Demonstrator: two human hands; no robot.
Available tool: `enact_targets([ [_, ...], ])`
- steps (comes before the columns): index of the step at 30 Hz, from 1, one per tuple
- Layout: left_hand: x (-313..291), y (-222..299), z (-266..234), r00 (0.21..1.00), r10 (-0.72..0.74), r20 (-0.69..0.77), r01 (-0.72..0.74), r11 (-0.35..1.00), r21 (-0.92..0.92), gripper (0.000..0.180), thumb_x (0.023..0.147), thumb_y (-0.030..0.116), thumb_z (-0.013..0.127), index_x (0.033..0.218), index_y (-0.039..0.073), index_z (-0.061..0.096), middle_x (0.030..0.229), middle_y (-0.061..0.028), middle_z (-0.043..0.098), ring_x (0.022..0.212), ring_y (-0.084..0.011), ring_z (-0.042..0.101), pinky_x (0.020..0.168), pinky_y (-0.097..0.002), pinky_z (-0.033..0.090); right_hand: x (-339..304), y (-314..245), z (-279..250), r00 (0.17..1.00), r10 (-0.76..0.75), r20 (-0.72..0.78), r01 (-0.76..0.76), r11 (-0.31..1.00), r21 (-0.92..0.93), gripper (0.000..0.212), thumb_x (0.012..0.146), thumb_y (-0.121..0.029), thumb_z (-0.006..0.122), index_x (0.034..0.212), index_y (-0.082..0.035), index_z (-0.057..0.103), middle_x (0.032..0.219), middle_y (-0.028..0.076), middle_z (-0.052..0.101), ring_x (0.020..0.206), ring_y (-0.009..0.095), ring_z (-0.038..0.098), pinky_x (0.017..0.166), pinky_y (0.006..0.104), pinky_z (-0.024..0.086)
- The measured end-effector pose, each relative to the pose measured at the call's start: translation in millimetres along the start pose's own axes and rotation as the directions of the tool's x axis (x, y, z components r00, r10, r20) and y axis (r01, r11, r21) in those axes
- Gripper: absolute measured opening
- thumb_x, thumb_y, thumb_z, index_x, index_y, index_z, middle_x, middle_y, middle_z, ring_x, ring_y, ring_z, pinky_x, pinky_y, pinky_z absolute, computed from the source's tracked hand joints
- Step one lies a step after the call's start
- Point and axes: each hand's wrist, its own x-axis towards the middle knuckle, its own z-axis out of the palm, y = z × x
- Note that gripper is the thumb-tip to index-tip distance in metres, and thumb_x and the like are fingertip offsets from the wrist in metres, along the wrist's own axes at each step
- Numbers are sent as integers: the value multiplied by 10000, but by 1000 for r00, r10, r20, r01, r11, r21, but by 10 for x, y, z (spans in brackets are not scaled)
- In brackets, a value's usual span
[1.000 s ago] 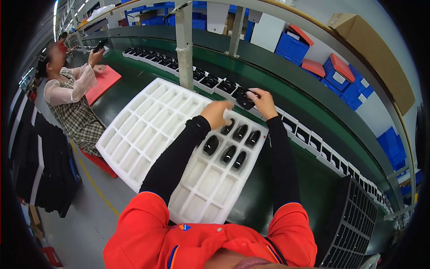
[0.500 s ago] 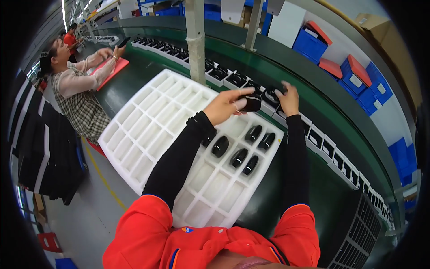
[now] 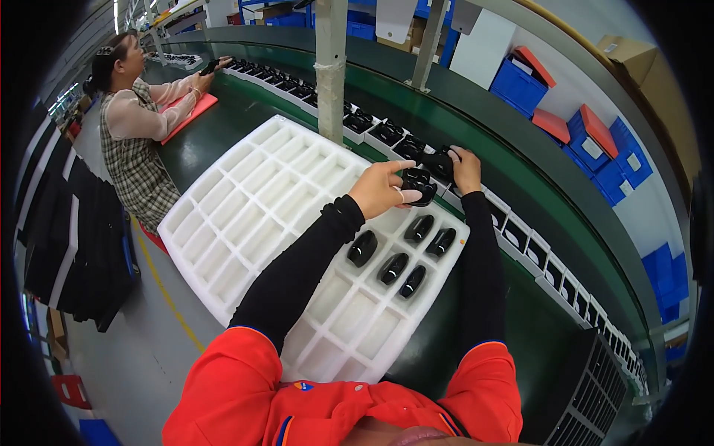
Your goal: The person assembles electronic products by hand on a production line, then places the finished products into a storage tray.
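Observation:
My left hand (image 3: 378, 189) pinches a glossy black rounded device (image 3: 421, 187) over the far right corner of a white foam tray (image 3: 236, 232). Close beside it, my right hand (image 3: 466, 172) has its fingers closed on another black piece (image 3: 439, 164), above a row of small white boxes (image 3: 358, 134). Its exact kind is hard to tell. Several glossy black oval devices (image 3: 363, 248) lie in tray compartments under my left wrist. Many other compartments hold nothing.
Black items fill the far boxes; white-lined boxes (image 3: 513, 233) continue at right. A metal post (image 3: 330, 82) rises behind the tray. A black slotted rack (image 3: 591, 386) stands near right. At left, a person (image 3: 134, 126) works by a red sheet (image 3: 195, 117). Blue bins (image 3: 518, 83) stand beyond the belt.
My right hand has moved slightly left and down, closer to my left hand. The device in my left hand has turned and lowered. The co-worker has reached toward the box row.

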Motion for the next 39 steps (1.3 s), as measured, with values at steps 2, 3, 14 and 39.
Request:
enact_targets([
  [2,13,-2,-13,1000,-11,-22,12,999,41,582,776,-5,641,1291,-45,374,862,-121,643,762,-133,612,680,-250,532,39,-7,8,999,-29,-40,29,1000,-6,215,817,-182,578,961,-40,650,847,193,615,806,363,583,735,398,452],
  [3,15,-1,-21,999,-17,-42,21,997,81,578,775,-5,641,1288,-45,378,855,-118,643,751,-128,609,673,-248,529,62,-29,-9,997,-45,-65,45,999,2,214,816,-182,579,960,-40,650,847,196,615,809,367,582,737,399,451],
  [14,20,-51,-52,985,-106,137,96,992,78,581,760,59,670,1263,-51,401,780,-109,639,650,-137,625,592,-230,513,104,-200,-56,991,120,58,-133,860,493,231,862,-158,553,1039,-27,622,934,117,643,893,203,618,741,325,497],
  [39,-128,122,-292,866,-175,468,153,985,86,425,819,92,625,1211,59,461,737,-55,609,667,-92,582,590,-228,503,134,-247,-323,961,91,260,-142,972,188,232,845,-173,562,933,33,620,812,136,652,731,178,599,688,284,453],
])
